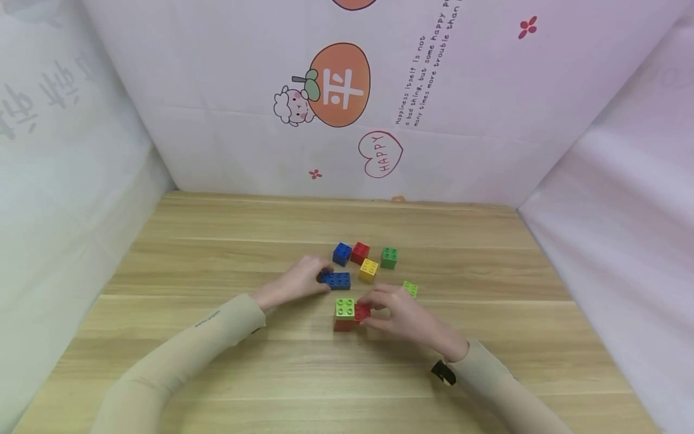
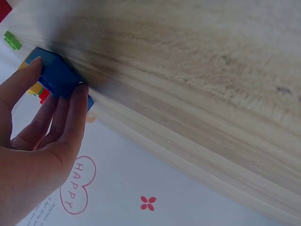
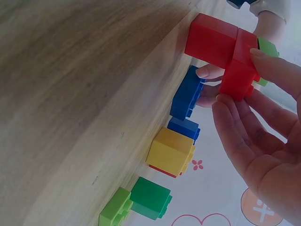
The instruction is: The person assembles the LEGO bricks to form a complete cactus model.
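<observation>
My left hand (image 1: 302, 276) holds the long blue brick (image 1: 339, 281) by its left end, thumb on one side and fingers on the other. In the left wrist view the blue brick (image 2: 60, 75) hides much of the bricks behind it. My right hand (image 1: 398, 310) pinches a long red brick (image 3: 241, 66) between thumb and fingers. That red brick sits across a red block (image 3: 212, 40) and juts out to one side. On top of it, at the other end, is a light green brick (image 1: 344, 308).
Just beyond the hands stand a small blue brick (image 1: 342, 254), a red brick (image 1: 360, 252), a yellow brick (image 1: 368, 270) and a green brick (image 1: 389, 257). Another light green brick (image 1: 410, 289) lies behind my right hand. White printed cloth (image 1: 244, 150) walls the wooden table (image 1: 217, 374) at back and sides.
</observation>
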